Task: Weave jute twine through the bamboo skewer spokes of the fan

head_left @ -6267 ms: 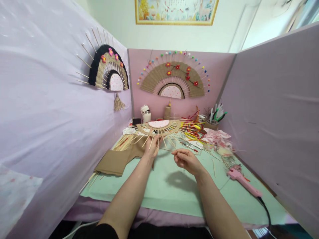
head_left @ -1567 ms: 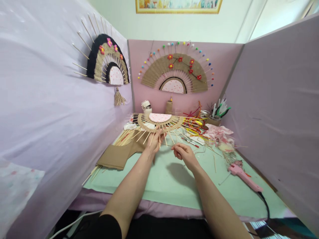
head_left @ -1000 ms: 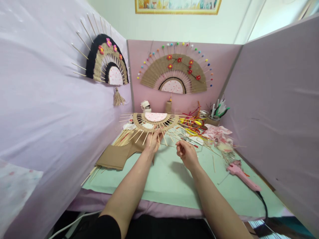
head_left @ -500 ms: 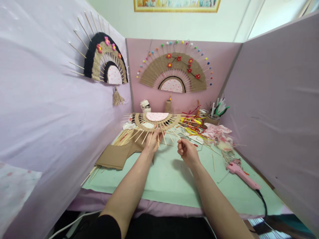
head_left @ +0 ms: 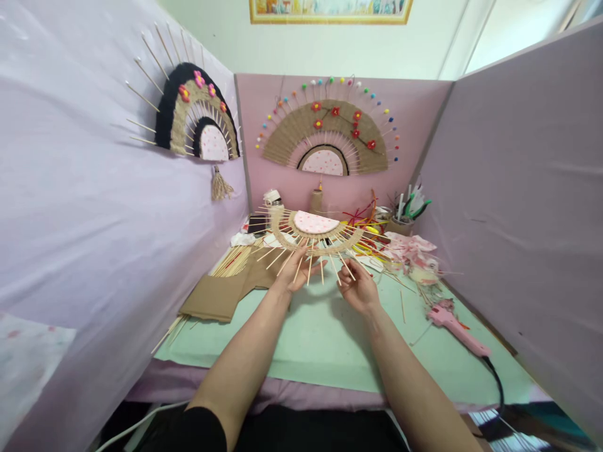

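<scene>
A half-round fan (head_left: pixel 316 222) of thin wooden sticks, twine bands and a pink spotted centre is held above the table, straight edge away from me and tilted down to the right. My left hand (head_left: pixel 298 271) supports it from below, with fingers partly hidden behind the sticks. Beside the fan's right-hand stick ends is my right hand (head_left: pixel 357 285), its fingers curled together in a pinch. What the pinch holds, if anything, is too small to make out.
A pink glue gun (head_left: pixel 459 329) lies at the right with its cord over the edge. Brown cardboard (head_left: pixel 211 298) and loose sticks (head_left: pixel 233 260) lie left. Pink cloth scraps (head_left: pixel 409 248) and a tool pot (head_left: pixel 400 225) stand behind. A finished fan (head_left: pixel 325 135) hangs on the back panel.
The fan has shifted to the right and tilted, its right side dropping nearer my right hand. My right hand has moved slightly; its fingers are now by the stick ends.
</scene>
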A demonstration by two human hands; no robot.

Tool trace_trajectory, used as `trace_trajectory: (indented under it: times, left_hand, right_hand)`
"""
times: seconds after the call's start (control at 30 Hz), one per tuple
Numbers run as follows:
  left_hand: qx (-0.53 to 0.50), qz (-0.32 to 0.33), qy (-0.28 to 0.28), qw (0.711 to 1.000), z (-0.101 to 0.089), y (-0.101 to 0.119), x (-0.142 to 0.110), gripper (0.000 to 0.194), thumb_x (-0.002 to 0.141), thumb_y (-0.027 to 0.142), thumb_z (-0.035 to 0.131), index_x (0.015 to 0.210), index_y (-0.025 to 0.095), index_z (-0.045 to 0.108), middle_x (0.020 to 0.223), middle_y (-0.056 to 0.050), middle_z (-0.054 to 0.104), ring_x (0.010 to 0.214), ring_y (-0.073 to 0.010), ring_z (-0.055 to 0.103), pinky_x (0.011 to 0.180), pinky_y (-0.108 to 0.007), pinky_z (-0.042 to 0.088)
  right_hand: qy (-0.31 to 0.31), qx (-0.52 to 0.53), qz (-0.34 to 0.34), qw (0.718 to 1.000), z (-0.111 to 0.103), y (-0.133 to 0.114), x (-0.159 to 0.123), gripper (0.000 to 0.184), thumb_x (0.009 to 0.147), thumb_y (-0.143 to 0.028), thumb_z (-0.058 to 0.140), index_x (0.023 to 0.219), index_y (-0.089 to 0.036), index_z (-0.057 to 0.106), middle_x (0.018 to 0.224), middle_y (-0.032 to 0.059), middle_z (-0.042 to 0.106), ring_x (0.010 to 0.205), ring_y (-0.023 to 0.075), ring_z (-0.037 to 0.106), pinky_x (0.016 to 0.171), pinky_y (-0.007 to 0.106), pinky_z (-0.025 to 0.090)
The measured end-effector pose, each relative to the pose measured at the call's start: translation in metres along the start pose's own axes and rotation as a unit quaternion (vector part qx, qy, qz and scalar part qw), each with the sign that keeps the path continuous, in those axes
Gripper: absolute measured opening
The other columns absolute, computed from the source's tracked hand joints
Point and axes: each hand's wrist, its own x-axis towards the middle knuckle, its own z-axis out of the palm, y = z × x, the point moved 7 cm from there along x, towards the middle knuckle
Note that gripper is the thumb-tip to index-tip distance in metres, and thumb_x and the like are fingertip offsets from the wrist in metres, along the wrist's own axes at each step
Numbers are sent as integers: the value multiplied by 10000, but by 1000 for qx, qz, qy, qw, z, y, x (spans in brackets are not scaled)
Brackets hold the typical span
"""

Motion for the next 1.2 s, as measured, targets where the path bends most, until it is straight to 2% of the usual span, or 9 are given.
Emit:
trace_trajectory:
  times: [0.2, 0.4, 0.5, 0.63, 0.7, 0.77, 0.97, 1.1, 1.2]
  left_hand:
    - [-47, -7, 5, 999, -4, 3, 2, 372, 819, 158, 514, 1169, 276, 556, 904, -4, 678, 786, -138, 637, 920, -468, 452]
    - [-88, 0, 15, 996, -9, 8, 5, 351, 824, 115, 470, 1146, 223, 561, 818, -21, 681, 772, -153, 648, 899, -473, 465]
    - [-106, 14, 23, 994, -11, 11, 5, 337, 824, 102, 462, 1131, 195, 562, 808, -30, 683, 778, -152, 650, 899, -438, 474]
    - [-111, 37, 35, 993, -11, 15, 5, 356, 816, 91, 463, 1147, 188, 550, 795, -29, 677, 772, -152, 650, 879, -402, 490]
    - [-105, 51, 50, 992, -13, 16, 5, 369, 815, 94, 467, 1161, 199, 540, 784, -25, 671, 752, -150, 648, 850, -386, 504]
    - [-97, 68, 68, 991, -15, 17, 5, 380, 814, 98, 470, 1173, 208, 528, 782, -23, 664, 726, -143, 644, 810, -364, 518]
    - [-68, 89, 103, 988, -21, 18, 6, 396, 799, 109, 502, 1175, 232, 514, 790, -13, 652, 714, -129, 632, 800, -358, 514]
    - [-60, 64, 79, 993, -17, 16, 6, 374, 806, 120, 505, 1158, 245, 524, 790, -8, 649, 733, -134, 625, 835, -410, 497]
    - [-45, 49, 57, 996, -12, 14, 5, 349, 817, 135, 506, 1145, 249, 535, 788, -8, 646, 747, -135, 618, 853, -430, 486]
  right_hand:
    - [12, -54, -2, 998, -1, 3, 0, 188, 661, -319, 697, 725, -171, 600, 515, -53, 470, 416, 38, 357, 362, 149, 270]
    - [27, -140, -24, 990, -2, 1, 1, 236, 628, -362, 711, 697, -165, 600, 504, -47, 475, 404, 44, 343, 374, 178, 242]
    - [24, -252, -49, 966, -1, -7, -1, 263, 646, -403, 691, 697, -160, 605, 486, -43, 467, 393, 48, 331, 379, 194, 218]
    - [-26, -410, -36, 911, 2, -17, -10, 279, 686, -433, 656, 725, -161, 614, 484, -34, 480, 402, 61, 352, 392, 210, 225]
    - [-65, -450, -17, 891, 4, -22, -16, 277, 707, -436, 641, 753, -164, 618, 521, -19, 529, 421, 66, 377, 413, 217, 264]
    - [-92, -459, -11, 883, 6, -27, -23, 268, 720, -424, 637, 779, -163, 624, 559, -2, 566, 455, 74, 408, 440, 220, 293]
    - [-66, -403, -51, 911, 0, -36, -24, 269, 755, -421, 614, 815, -160, 638, 566, 5, 571, 444, 66, 380, 427, 217, 253]
    - [-13, -364, -75, 928, -7, -39, -18, 276, 725, -430, 639, 788, -161, 639, 525, -2, 555, 420, 67, 369, 405, 215, 228]
    - [-1, -326, -78, 942, -8, -40, -17, 258, 714, -415, 652, 773, -164, 638, 503, -11, 545, 410, 61, 363, 404, 208, 230]
